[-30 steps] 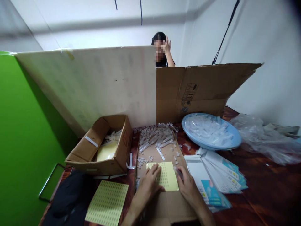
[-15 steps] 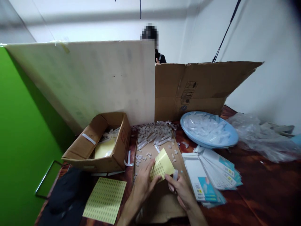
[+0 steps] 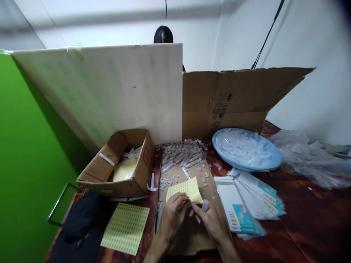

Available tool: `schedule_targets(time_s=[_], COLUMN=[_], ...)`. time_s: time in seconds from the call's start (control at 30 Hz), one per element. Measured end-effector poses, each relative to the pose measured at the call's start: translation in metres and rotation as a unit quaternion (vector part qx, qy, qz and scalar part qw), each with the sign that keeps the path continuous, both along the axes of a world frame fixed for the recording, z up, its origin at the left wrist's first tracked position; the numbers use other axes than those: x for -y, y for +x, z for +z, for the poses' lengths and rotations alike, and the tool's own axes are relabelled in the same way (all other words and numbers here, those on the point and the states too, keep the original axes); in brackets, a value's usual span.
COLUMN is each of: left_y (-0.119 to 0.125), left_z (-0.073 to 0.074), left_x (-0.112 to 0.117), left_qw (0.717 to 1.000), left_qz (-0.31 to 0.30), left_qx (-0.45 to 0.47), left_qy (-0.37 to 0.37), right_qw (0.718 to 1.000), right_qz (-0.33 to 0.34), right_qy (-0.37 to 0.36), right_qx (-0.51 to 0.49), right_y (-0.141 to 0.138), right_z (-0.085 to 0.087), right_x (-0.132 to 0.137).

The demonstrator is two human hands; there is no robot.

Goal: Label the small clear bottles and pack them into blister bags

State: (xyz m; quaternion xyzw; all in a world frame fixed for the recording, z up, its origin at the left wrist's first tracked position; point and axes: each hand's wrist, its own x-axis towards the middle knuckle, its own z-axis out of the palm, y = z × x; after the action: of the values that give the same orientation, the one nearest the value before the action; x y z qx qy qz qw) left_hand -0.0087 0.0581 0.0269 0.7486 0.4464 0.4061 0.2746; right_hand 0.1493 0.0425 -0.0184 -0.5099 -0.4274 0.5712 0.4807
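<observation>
My left hand (image 3: pixel 173 212) grips a yellow sheet of small stickers (image 3: pixel 183 187), its fingers curled over the near edge. The sheet tilts up above a brown cardboard sheet (image 3: pixel 196 241). In my right hand (image 3: pixel 208 219) is a small translucent plastic tube (image 3: pixel 204 205), and the thumb and forefinger meet at the sheet's right corner. Whether a sticker is between those fingertips is too small to tell. Beyond my hands, several similar translucent tubes (image 3: pixel 179 159) and small clear plastic pieces (image 3: pixel 164 182) lie on the cardboard.
Left stands an open cardboard box (image 3: pixel 141 184) near another sticker sheet (image 3: pixel 125 228) and black cloth (image 3: pixel 79 226). At right are a blue basin (image 3: pixel 275 155) of clear plastic pieces, fanned printed packets (image 3: pixel 233 212) and plastic bags (image 3: pixel 309 157). A person's head (image 3: pixel 163 34) shows behind the white partition (image 3: pixel 123 91).
My left hand has turned the sticker sheet, so it lies lower and more sideways, with the fingers curled further over it. The person behind the partition has shifted left and lower.
</observation>
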Motion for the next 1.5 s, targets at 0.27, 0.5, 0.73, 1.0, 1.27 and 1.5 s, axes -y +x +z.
schedule_targets(time_s=[0.27, 0.5, 0.73, 1.0, 1.27, 1.5], left_y=[0.000, 0.002, 0.000, -0.001, -0.003, 0.003], left_z=[0.002, 0.001, 0.006, -0.002, 0.004, 0.027], left_x=[0.003, 0.001, 0.001, 0.001, 0.002, 0.008], left_qw=[1.000, 1.000, 0.999, 0.997, 0.981, 0.988], left_qz=[-0.012, -0.018, -0.035, -0.022, -0.013, 0.005], left_qx=[0.009, 0.008, 0.001, 0.045, 0.150, 0.116], left_qy=[-0.016, 0.004, -0.016, -0.057, -0.123, -0.105], right_qw=[0.996, 0.995, 0.995, 0.987, 0.917, 0.923], right_qz=[-0.054, -0.050, -0.036, -0.083, -0.073, 0.015], right_qy=[0.004, 0.042, 0.055, 0.053, 0.238, 0.291], right_qx=[0.072, 0.074, 0.069, 0.125, 0.312, 0.251], right_y=[-0.001, -0.001, -0.001, -0.002, 0.016, -0.004], right_z=[0.003, 0.013, 0.010, -0.006, 0.033, 0.034], right_x=[0.001, 0.002, 0.002, 0.003, 0.001, 0.000])
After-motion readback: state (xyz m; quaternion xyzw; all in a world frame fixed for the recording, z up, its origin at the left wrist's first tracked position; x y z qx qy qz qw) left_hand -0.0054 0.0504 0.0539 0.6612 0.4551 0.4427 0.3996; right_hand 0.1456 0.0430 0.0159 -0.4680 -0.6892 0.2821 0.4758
